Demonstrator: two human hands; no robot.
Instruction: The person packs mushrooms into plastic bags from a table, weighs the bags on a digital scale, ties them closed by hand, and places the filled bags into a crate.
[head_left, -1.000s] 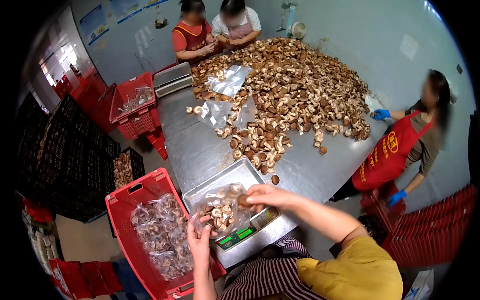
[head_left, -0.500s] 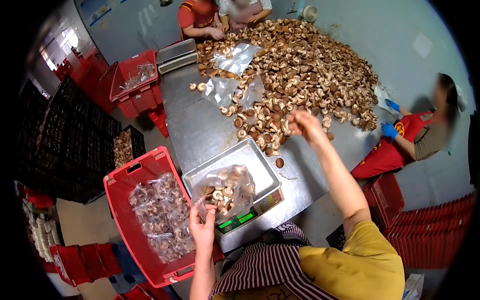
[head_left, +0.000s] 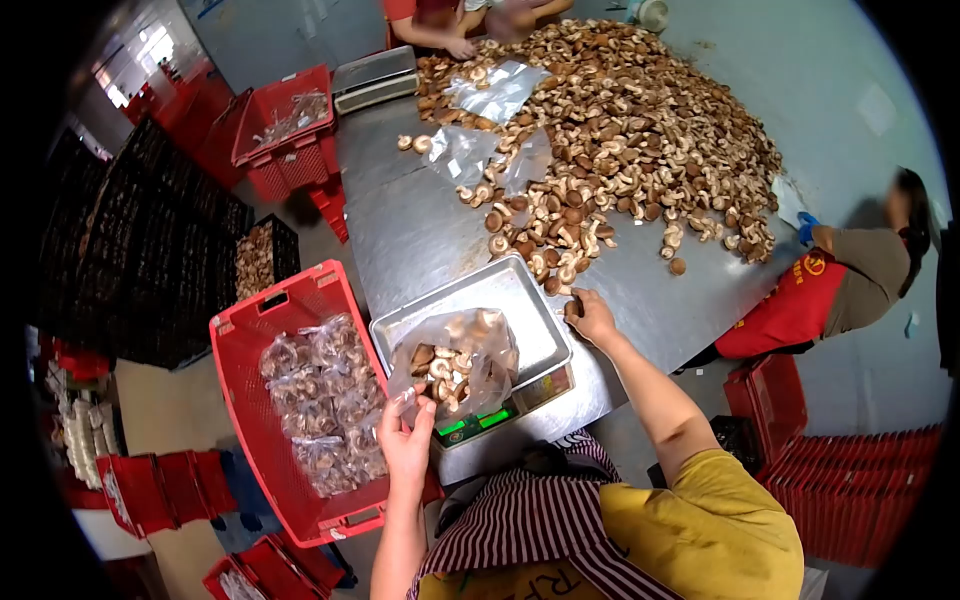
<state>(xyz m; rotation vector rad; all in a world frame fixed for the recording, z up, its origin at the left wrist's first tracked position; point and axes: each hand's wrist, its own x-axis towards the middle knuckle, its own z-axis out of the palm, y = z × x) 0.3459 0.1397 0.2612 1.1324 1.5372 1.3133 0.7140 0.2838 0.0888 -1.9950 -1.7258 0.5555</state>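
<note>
My left hand [head_left: 406, 440] pinches the near edge of a clear plastic bag [head_left: 496, 372]. Inside the open bag lie several shiitake mushrooms [head_left: 445, 372], brown caps and pale stems showing. The bag rests in a metal tray [head_left: 545, 345] on a weighing scale [head_left: 478, 422] with a lit green display. To the right of the tray, my right hand [head_left: 594, 320] has its fingers closed on a brown mushroom [head_left: 573, 308], partly hidden by the fingers. Just beyond it, loose mushrooms spill from a large heap [head_left: 640, 130].
A red crate [head_left: 235, 375] of filled mushroom bags [head_left: 325, 405] stands left of the scale. Empty plastic bags [head_left: 465, 155] lie on the metal table [head_left: 400, 215] by the heap. Co-workers are at the far side and at the right. Another scale [head_left: 375, 80] sits at the back left.
My right hand has come down and nearer, from the heap's edge to beside the tray, and has closed on a mushroom there. The left hand still holds the bag. The head view has shifted slightly.
</note>
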